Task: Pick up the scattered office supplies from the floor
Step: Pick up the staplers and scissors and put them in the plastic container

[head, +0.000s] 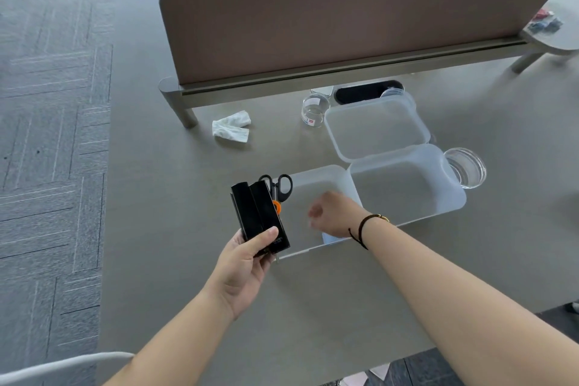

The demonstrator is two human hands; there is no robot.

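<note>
My left hand [242,257] grips two black oblong boxes [258,218] together with black-handled scissors [280,186], whose handles stick up behind the boxes; an orange piece [277,206] shows beside them. All this hangs at the left end of a translucent plastic bin [316,178] on the grey table. My right hand [336,213] hovers over that bin with its fingers curled under, and whether it holds anything is hidden. A dark cord bracelet circles the right wrist.
A second translucent bin [407,185] touches the first; its lid [376,131] lies behind. Two glass dishes [466,168] [313,110], a crumpled white tissue [232,128], and a brown divider panel [344,22] stand on the table [175,166]. A person stands behind the panel. Grey carpet lies left.
</note>
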